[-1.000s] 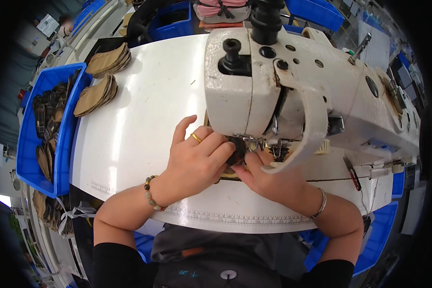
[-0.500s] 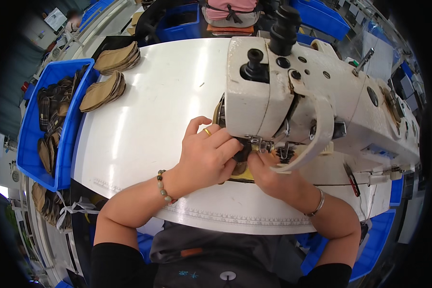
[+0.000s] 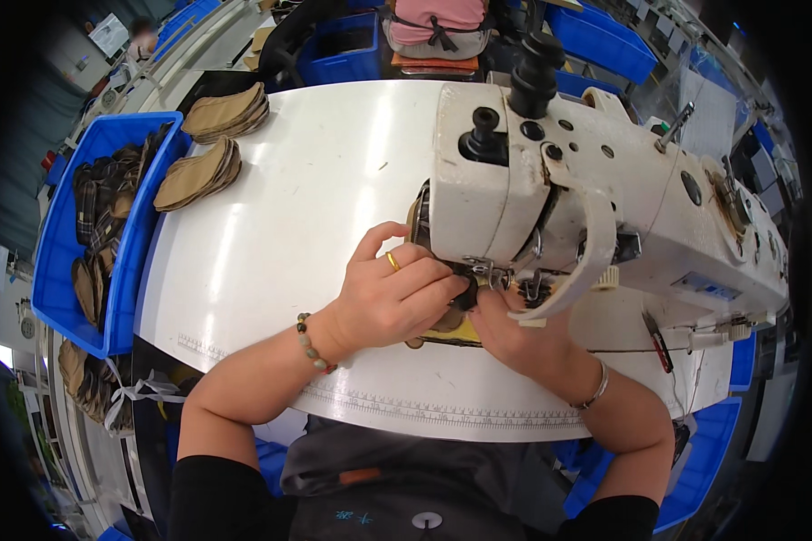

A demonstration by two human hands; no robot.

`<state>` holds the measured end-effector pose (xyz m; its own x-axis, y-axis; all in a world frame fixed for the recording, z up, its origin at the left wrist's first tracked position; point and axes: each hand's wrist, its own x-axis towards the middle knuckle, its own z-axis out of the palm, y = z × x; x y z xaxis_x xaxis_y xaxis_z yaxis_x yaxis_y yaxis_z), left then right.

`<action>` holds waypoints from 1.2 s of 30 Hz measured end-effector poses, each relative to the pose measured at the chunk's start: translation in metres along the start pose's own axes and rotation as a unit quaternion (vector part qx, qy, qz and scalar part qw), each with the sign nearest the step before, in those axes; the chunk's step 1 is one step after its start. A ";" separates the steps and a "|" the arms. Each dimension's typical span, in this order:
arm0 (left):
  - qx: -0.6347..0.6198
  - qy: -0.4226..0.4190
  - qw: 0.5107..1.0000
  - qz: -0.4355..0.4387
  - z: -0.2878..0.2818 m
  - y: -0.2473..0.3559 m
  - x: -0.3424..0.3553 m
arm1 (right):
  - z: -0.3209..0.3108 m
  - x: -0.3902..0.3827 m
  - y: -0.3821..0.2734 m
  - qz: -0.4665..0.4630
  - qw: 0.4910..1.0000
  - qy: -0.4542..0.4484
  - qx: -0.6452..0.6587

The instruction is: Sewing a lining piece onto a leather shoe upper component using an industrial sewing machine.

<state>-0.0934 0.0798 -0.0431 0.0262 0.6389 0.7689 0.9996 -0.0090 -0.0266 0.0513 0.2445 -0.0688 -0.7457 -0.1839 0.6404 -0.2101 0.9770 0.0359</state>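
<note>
Just below the needle and presser foot (image 3: 485, 273) of a white sewing machine (image 3: 478, 207), both my hands work on a dark fabric shoe piece (image 3: 465, 294) with a tan edge. My left hand (image 3: 390, 293), wearing a gold ring, pinches its near left side, index finger bent and raised. Against the presser foot, my right hand (image 3: 514, 329) presses thumb and fingers together on the piece's right side. Part of the piece shows beyond the left fingers, beside the machine head; the rest is hidden by hands and machine. A yellow plate (image 3: 456, 335) lies beneath.
Two stacks of tan sole-shaped pieces, one farther back (image 3: 227, 114) and one nearer (image 3: 198, 173), lie at the table's far left. Beside them stands a blue bin (image 3: 117, 311) of plaid fabric pieces. Small red-and-black thread snips (image 3: 659, 344) lie right of my right hand.
The left fingers have shifted slightly right, closer to the right fingertips, with the dark fabric bunched between them. The whole view has moved a little.
</note>
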 end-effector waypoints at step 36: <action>-0.198 -0.246 0.908 -0.274 -0.040 0.001 0.017 | -0.006 0.003 -0.002 -0.022 0.999 -0.010 0.044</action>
<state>-0.0912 0.0596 -0.0049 -0.3871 0.8966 0.2153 0.7883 0.2006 0.5817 0.0528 0.2427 -0.0624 -0.7471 -0.2289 0.6240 -0.2965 0.9550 -0.0046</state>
